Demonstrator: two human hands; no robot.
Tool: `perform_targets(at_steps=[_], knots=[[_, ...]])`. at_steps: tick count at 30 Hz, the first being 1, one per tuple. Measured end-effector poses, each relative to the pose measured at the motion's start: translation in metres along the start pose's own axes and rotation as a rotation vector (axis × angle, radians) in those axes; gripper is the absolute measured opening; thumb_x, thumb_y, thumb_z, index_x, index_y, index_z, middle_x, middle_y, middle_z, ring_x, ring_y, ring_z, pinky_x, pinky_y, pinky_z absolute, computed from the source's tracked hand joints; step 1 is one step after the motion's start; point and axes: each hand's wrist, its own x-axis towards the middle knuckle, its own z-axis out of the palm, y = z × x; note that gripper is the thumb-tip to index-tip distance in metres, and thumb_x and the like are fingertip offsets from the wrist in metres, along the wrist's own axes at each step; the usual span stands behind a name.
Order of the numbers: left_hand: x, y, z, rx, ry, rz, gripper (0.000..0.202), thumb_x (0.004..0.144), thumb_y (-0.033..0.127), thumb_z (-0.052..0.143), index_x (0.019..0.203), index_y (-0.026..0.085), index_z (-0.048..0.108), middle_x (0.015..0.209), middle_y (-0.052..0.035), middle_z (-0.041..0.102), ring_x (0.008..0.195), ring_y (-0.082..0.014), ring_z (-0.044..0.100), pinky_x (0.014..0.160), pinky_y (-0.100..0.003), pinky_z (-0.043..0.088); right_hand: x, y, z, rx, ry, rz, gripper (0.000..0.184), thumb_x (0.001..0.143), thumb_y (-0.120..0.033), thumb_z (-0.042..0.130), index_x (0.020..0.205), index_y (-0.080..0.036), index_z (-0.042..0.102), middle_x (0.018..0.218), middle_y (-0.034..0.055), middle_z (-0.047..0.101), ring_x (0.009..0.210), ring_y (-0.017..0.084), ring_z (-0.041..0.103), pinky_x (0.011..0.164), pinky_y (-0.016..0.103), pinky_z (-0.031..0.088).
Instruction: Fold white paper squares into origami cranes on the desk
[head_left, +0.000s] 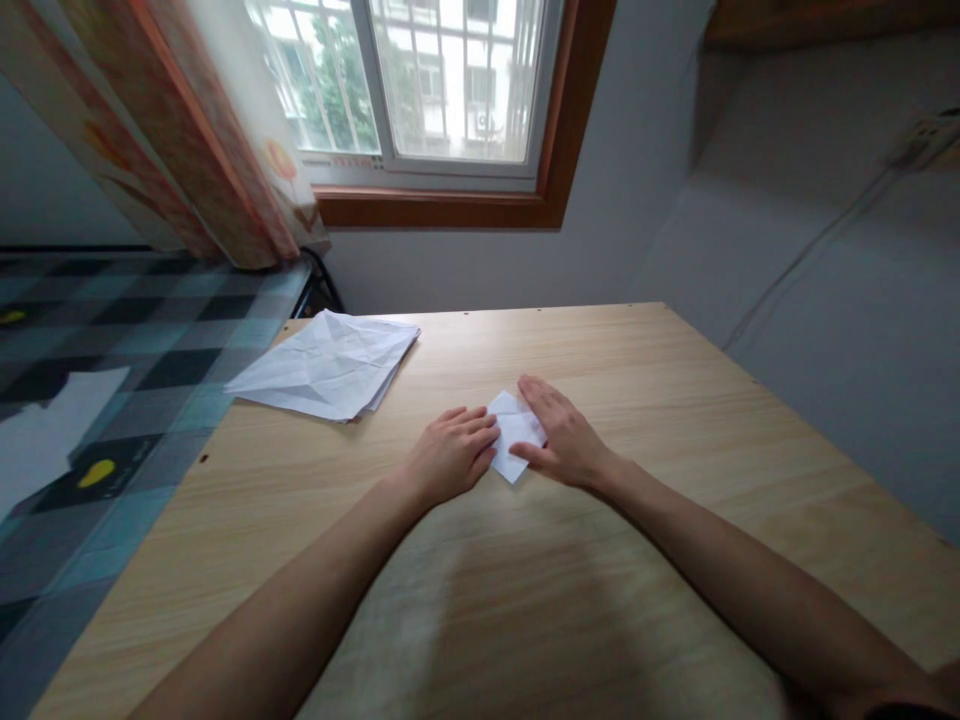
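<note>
A small folded piece of white paper (513,432) lies flat on the wooden tabletop (645,400), one corner pointing toward me. My left hand (455,452) rests palm down at its left edge, fingers stretched out and fingertips on the paper. From the right, my right hand (561,435) touches the paper's right side, its fingers extended forward and the thumb apart, lying near the lower right edge. The hands partly cover the paper's left and right edges.
A stack of creased white paper sheets (337,365) lies at the table's back left corner. Left of the table is a checked cloth surface (172,340) with torn white paper (52,430). Beyond are a curtain (187,120), a barred window (450,90) and walls; a cable (810,245) hangs right.
</note>
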Motion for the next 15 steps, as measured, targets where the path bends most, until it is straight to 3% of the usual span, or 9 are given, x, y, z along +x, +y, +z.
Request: perform_targets(at_steps=[2, 4, 8, 15], knots=[[0.000, 0.001, 0.002, 0.052, -0.034, 0.025, 0.033, 0.095, 0.027, 0.045, 0.117, 0.015, 0.067, 0.129, -0.0112, 0.067, 0.123, -0.0269, 0.061, 0.105, -0.044, 0.048, 0.008, -0.007, 0.007, -0.060, -0.110, -0.082, 0.103, 0.080, -0.065, 0.063, 0.150, 0.004, 0.031, 0.156, 0.0290, 0.031, 0.148, 0.038, 0.027, 0.120, 0.054, 0.027], [0.000, 0.001, 0.004, 0.069, -0.055, 0.021, 0.037, 0.095, 0.026, 0.045, 0.125, 0.013, 0.063, 0.134, -0.0121, 0.064, 0.126, -0.0265, 0.059, 0.106, -0.044, 0.047, 0.016, -0.011, 0.015, -0.100, -0.227, -0.093, 0.112, 0.077, -0.073, 0.061, 0.149, 0.008, 0.029, 0.155, 0.0318, 0.030, 0.148, 0.040, 0.025, 0.121, 0.053, 0.024], [-0.002, 0.000, 0.003, 0.072, -0.081, -0.017, 0.040, 0.096, 0.027, 0.042, 0.130, 0.014, 0.059, 0.138, -0.0127, 0.061, 0.129, -0.0260, 0.057, 0.108, -0.045, 0.046, 0.024, -0.011, 0.022, -0.144, -0.362, -0.063, 0.112, 0.080, -0.077, 0.054, 0.149, 0.008, 0.029, 0.156, 0.0319, 0.030, 0.149, 0.038, 0.025, 0.122, 0.051, 0.022], [-0.005, 0.000, -0.001, 0.080, -0.143, -0.059, 0.040, 0.098, 0.029, 0.041, 0.131, 0.015, 0.058, 0.140, -0.0126, 0.059, 0.131, -0.0261, 0.055, 0.109, -0.047, 0.043, 0.010, -0.007, 0.013, -0.238, -0.386, -0.025, 0.103, 0.087, -0.076, 0.041, 0.151, 0.004, 0.028, 0.158, 0.0297, 0.025, 0.150, 0.037, 0.022, 0.122, 0.051, 0.020]])
